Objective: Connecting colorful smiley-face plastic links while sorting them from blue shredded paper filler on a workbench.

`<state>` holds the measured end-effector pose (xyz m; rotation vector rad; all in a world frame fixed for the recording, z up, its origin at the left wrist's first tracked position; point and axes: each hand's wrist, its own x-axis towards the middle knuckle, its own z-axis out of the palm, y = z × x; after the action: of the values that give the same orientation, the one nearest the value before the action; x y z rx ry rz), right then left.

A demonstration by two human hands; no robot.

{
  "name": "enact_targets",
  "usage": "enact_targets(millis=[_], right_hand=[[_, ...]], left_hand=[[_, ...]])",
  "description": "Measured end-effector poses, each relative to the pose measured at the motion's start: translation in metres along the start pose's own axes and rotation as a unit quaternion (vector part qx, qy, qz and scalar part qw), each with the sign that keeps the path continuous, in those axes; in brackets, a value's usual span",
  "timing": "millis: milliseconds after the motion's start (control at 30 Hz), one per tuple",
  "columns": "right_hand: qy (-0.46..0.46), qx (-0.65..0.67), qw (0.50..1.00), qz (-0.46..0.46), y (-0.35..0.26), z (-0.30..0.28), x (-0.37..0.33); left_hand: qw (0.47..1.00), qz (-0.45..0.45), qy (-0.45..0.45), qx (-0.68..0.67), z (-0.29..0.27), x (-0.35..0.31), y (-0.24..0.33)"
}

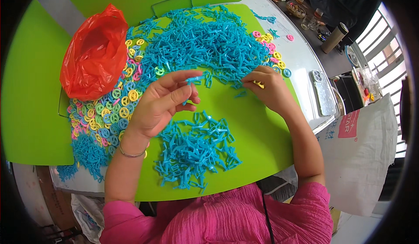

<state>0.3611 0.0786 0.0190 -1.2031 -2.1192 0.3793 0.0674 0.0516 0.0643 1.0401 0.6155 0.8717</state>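
My left hand (159,102) pinches a small blue plastic piece (195,79) between thumb and forefinger, and another bit of blue shows below the thumb. At the front edge of the big blue pile (205,38), my right hand (273,89) has its fingers closed on a small yellow piece (260,84), probably a ring; most of it is hidden by the fingers. A few loose blue pieces (208,79) lie between the two hands. Closer to my body, a smaller heap of blue forked pieces (192,150) rests on the green board (262,134).
Beside the pile at left stands an open red plastic bag (94,56), with many coloured spoked rings (107,113) below it. More rings (277,56) lie at the right. A phone (322,93) lies on the white table, near a white woven sack (362,152).
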Motion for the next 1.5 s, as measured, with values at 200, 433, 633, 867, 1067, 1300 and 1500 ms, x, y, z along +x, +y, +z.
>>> enact_targets(millis=[200, 433, 633, 867, 1067, 1300, 1500], right_hand=[[-0.024, -0.031, 0.999, -0.007, -0.01, 0.015, 0.0], [-0.024, -0.014, 1.0, 0.012, -0.01, 0.018, 0.003], [-0.068, 0.32, 0.924, 0.199, -0.008, -0.003, 0.005], [-0.06, 0.457, 0.846, 0.269, -0.007, -0.006, 0.007], [-0.075, 0.37, 0.894, 0.24, -0.005, -0.004, 0.006], [0.021, 0.073, 0.995, 0.06, -0.016, 0.021, 0.003], [-0.025, -0.11, 0.992, -0.061, -0.019, 0.034, -0.003]], left_hand=[[0.961, -0.052, 0.022, 0.271, 0.0, 0.007, -0.007], [0.985, -0.127, 0.083, -0.085, -0.007, 0.011, -0.032], [0.968, -0.159, 0.113, -0.155, -0.01, 0.009, -0.031], [0.975, -0.138, 0.07, -0.159, -0.007, 0.008, -0.029], [0.967, -0.107, 0.123, -0.198, -0.01, 0.01, -0.039], [0.943, -0.104, 0.169, -0.268, -0.018, 0.015, -0.046], [0.94, -0.108, 0.16, -0.28, -0.01, 0.012, -0.043]])
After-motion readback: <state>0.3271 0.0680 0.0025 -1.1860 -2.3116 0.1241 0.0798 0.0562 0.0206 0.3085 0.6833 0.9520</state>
